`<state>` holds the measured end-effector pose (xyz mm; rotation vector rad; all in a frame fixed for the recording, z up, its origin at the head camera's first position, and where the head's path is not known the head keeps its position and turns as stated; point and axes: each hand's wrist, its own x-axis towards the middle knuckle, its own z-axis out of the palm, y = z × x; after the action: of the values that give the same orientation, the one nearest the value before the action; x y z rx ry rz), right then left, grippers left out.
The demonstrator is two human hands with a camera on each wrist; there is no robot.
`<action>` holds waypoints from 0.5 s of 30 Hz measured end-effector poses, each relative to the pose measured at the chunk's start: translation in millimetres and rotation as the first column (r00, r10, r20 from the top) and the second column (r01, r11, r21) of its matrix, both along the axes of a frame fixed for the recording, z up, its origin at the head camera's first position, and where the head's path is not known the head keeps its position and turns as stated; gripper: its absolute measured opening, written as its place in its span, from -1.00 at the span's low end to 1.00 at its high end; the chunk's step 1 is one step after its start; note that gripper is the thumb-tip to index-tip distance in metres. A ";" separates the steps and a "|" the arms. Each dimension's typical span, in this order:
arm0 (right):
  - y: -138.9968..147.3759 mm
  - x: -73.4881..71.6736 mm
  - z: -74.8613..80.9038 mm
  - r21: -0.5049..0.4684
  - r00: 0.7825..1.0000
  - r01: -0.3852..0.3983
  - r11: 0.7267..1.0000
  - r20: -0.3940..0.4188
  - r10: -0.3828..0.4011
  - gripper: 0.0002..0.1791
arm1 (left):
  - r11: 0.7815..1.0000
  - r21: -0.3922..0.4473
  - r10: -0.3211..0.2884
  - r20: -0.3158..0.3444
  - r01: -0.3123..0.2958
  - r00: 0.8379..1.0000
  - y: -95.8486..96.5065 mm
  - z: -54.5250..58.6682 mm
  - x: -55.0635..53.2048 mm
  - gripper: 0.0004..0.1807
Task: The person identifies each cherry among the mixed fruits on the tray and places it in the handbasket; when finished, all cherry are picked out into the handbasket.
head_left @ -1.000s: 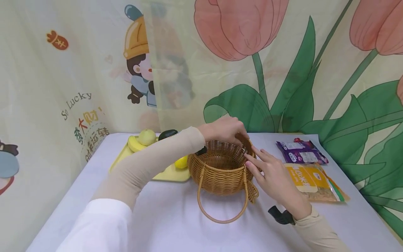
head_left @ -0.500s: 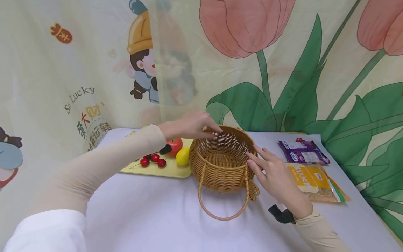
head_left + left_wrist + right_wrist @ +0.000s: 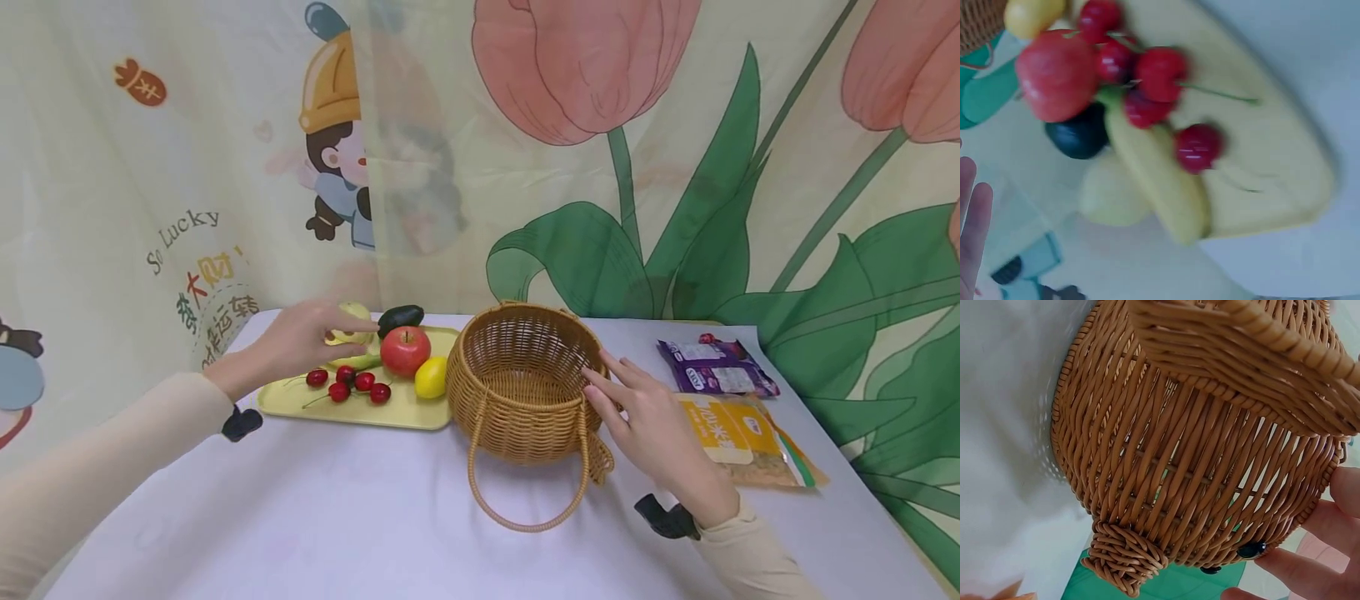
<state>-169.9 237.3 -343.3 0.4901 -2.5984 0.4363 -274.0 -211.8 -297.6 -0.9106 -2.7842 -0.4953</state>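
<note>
My left hand [image 3: 303, 337] hovers over the left end of the yellow tray [image 3: 300, 406], fingers apart and holding nothing. Just past its fingertips is a pale round fruit [image 3: 356, 317]; a banana [image 3: 1160, 175] lies beside that fruit. Several cherries [image 3: 380, 393], a red apple [image 3: 406, 352], a yellow lemon [image 3: 431, 378] and a dark green avocado-like fruit [image 3: 401, 318] share the tray. Right of the tray stands a round wicker basket [image 3: 525, 429], its inside bare. With fairly straight fingers, my right hand [image 3: 652, 421] touches the basket's right rim.
The basket's looped handle [image 3: 528, 527] hangs down at the front, and a small woven piece [image 3: 1125, 556] juts from its side. To the right lie purple snack packets [image 3: 716, 367] and a yellow-orange food bag [image 3: 742, 437]. A printed curtain [image 3: 420, 167] hangs behind the table.
My left hand has moved left from the basket's far rim to above the fruit tray, bringing the fruit into view. The right hand stays at the basket rim.
</note>
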 end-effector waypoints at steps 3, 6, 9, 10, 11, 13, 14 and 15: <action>1.1 0.6 -0.7 -0.010 1.000 0.002 1.000 0.006 -0.002 -0.62 | 0.997 -0.012 0.076 0.005 -0.076 0.997 -21.1 -13.5 8.0 -0.57; 2.1 0.9 -1.7 -0.011 1.000 0.007 1.000 0.007 -0.007 -0.62 | 0.993 -0.034 0.115 0.003 -0.114 0.993 -38.2 -25.1 13.0 -0.60; 1.8 0.1 -2.3 -0.003 1.000 0.010 1.000 0.010 -0.010 -0.61 | 0.990 -0.064 0.126 -0.005 -0.126 0.992 -52.4 -34.1 15.4 -0.62; 1.5 -0.3 -2.3 -0.002 1.000 0.011 1.000 0.012 -0.011 -0.61 | 0.989 -0.078 0.127 -0.008 -0.127 0.992 -56.6 -36.6 15.6 -0.62; 1.2 -0.6 -2.2 -0.001 1.000 0.011 1.000 0.013 -0.011 -0.61 | 0.988 -0.091 0.126 -0.013 -0.127 0.992 -60.4 -38.7 15.5 -0.62; 0.7 -1.3 -1.9 0.000 1.000 0.010 1.000 0.017 -0.010 -0.61 | 0.987 -0.111 0.114 -0.017 -0.115 0.993 -66.9 -43.0 13.8 -0.62; 0.5 -1.6 -1.7 -0.002 1.000 0.010 1.000 0.018 -0.010 -0.61 | 0.987 -0.120 0.109 -0.014 -0.110 0.994 -69.4 -45.2 12.2 -0.62; 0.3 -1.8 -1.4 -0.002 1.000 0.010 1.000 0.017 -0.010 -0.61 | 0.985 -0.132 0.107 -0.008 -0.107 0.994 -71.5 -47.2 10.5 -0.62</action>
<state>-171.7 237.6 -344.8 0.4744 -2.6152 0.4422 -263.5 -283.3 -344.8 -0.7797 -2.8752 -0.2972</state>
